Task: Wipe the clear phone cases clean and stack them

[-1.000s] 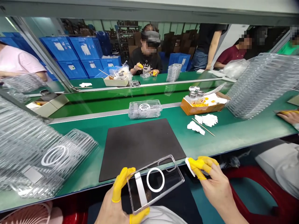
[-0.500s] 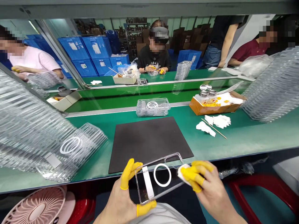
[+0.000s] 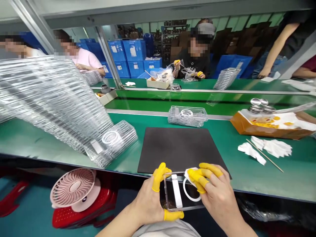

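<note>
My left hand (image 3: 151,202), with yellow finger cots, grips a clear phone case (image 3: 181,194) by its left edge, just below the table's front edge. The case has a white ring and a white strip on it. My right hand (image 3: 214,194), also in yellow cots, pinches a small white cloth (image 3: 190,174) and presses it on the case near the ring. A black mat (image 3: 181,148) lies on the green table (image 3: 259,171) right beyond my hands.
A long leaning row of clear cases (image 3: 61,102) fills the left side. A short stack of cases (image 3: 187,116) sits behind the mat. At the right are an orange tray (image 3: 266,128) with metal tins, white wipes (image 3: 269,148) and a thin stick. A pink fan (image 3: 74,187) stands on a red stool. Other people work across the belt.
My right hand with the cloth has moved left onto the case, over the ring. My head has turned to the left, so the scene has shifted right.
</note>
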The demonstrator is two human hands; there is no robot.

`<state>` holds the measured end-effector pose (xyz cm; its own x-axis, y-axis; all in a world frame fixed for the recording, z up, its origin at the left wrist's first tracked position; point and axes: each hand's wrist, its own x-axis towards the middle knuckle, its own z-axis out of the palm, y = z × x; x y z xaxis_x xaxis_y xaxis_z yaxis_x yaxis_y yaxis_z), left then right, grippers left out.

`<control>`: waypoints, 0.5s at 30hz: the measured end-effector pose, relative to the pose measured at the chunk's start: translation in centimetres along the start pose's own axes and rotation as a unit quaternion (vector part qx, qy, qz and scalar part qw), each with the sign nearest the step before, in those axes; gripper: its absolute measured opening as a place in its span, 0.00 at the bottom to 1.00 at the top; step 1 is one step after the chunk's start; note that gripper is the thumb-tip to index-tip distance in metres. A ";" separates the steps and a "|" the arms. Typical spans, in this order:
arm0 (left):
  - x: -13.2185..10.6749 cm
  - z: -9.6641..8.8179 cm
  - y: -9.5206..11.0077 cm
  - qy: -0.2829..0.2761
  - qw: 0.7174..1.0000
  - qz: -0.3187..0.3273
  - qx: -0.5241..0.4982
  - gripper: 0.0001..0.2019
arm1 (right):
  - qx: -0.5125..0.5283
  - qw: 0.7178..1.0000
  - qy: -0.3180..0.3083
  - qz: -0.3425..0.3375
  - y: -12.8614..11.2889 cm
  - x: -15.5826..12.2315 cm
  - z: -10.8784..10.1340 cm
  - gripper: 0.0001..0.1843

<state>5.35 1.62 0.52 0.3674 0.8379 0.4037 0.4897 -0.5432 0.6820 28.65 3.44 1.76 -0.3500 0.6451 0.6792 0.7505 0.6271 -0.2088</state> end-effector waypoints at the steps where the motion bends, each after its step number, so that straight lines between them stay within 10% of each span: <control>1: 0.2 0.0 0.1 0.004 1.000 0.007 0.000 0.58 | 0.011 1.000 0.003 -0.001 -0.5 0.8 0.6 0.13; 15: 0.1 0.4 -0.5 0.005 0.999 0.032 0.040 0.48 | 0.153 0.971 -0.070 -0.168 -5.2 2.0 0.4 0.14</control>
<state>5.43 1.95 -0.04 0.3927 0.8012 0.4515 0.5262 -0.5984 0.6042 23.82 1.60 3.90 -0.6346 0.4215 0.6478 0.3872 0.8988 -0.2055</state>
